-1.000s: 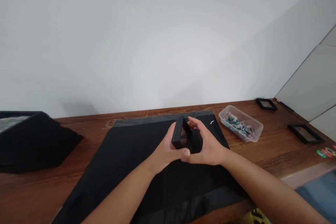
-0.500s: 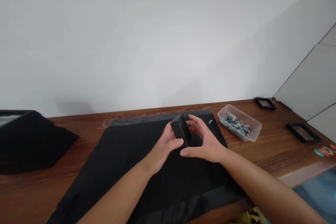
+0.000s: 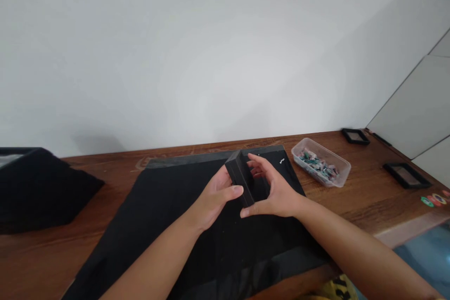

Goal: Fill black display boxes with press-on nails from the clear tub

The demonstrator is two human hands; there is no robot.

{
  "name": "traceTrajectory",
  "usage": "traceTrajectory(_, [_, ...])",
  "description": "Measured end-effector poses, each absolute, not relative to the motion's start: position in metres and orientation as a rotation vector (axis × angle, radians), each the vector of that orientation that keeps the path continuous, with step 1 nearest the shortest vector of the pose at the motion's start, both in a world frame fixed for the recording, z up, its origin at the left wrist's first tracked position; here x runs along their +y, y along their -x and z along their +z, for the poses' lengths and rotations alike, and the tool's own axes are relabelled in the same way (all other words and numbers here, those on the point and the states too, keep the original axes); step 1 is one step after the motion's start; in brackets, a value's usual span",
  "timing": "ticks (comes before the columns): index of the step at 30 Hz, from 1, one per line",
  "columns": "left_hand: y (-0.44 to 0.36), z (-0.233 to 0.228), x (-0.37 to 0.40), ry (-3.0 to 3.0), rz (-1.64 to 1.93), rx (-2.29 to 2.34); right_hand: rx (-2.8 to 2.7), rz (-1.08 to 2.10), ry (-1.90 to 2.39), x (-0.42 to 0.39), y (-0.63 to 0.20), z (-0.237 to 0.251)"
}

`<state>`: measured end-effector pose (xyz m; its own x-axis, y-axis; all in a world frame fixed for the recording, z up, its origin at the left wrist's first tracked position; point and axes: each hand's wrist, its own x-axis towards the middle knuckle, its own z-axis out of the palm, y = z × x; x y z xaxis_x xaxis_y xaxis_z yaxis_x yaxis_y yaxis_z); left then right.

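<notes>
Hands w/ black box over black mat [image 3: 168, 225] on wooden table [image 3: 355, 201].
Big black case [image 3: 38, 187] at far left; clear plastic tub [image 3: 321, 161] of small colored pieces to the right, two black frames [image 3: 404, 174] beyond it. Left hand [image 3: 213, 197] & right hand [image 3: 276, 192] both closed around black box [image 3: 242, 180], held tilted just above mat's far center, thumbs in front, fingers behind.
</notes>
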<state>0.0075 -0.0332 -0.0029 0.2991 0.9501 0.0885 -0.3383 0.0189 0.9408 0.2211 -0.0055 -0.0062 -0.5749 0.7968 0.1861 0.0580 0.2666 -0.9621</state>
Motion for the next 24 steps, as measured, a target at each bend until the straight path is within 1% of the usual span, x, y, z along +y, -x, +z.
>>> traceTrajectory(5, [-0.006,-0.001,-0.035,-1.119,1.168,0.663,-1.823,1.440,0.690,0.001,-0.225,-0.007])
traceTrajectory(9, [-0.004,-0.006,-0.036,-1.187,1.130,0.680,-1.684,1.651,0.614,0.003,-0.226,-0.001])
traceTrajectory(12, [-0.006,-0.010,-0.039,-1.297,1.133,0.744,-1.542,1.780,0.638,0.002,-0.224,0.004])
traceTrajectory(14, [-0.009,-0.010,-0.042,-1.374,1.132,0.788,-1.538,1.784,0.694,0.002,-0.224,0.006])
traceTrajectory(17, [-0.011,-0.005,-0.046,-1.438,1.034,0.785,-1.610,1.752,0.758,0.006,-0.224,0.007])
traceTrajectory(24, [-0.015,0.006,-0.052,-1.475,0.920,0.721,-1.672,1.772,0.781,0.012,-0.228,0.008])
